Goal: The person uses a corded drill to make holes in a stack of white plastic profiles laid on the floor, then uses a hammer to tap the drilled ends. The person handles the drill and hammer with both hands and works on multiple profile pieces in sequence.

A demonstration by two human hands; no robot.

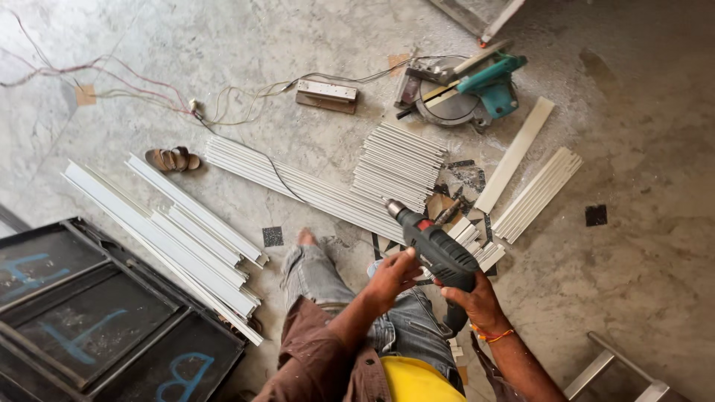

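A dark grey power drill [434, 246] with a red switch sits in front of me, its chuck pointing up and to the left. My right hand [474, 301] grips the drill's handle from below. My left hand [393, 274] rests against the left side of the drill's body, fingers curled on it. Below the drill my legs in jeans [320, 277] stretch over the floor, one bare foot beside a stack of white aluminium profiles [398, 165].
Long white profiles [179, 231] lie in bundles on the grey floor. A teal mitre saw [465, 88] stands at the top, with a power strip [326, 95] and loose wires. Sandals [173, 159] lie left. Dark framed panels [89, 313] lean at bottom left.
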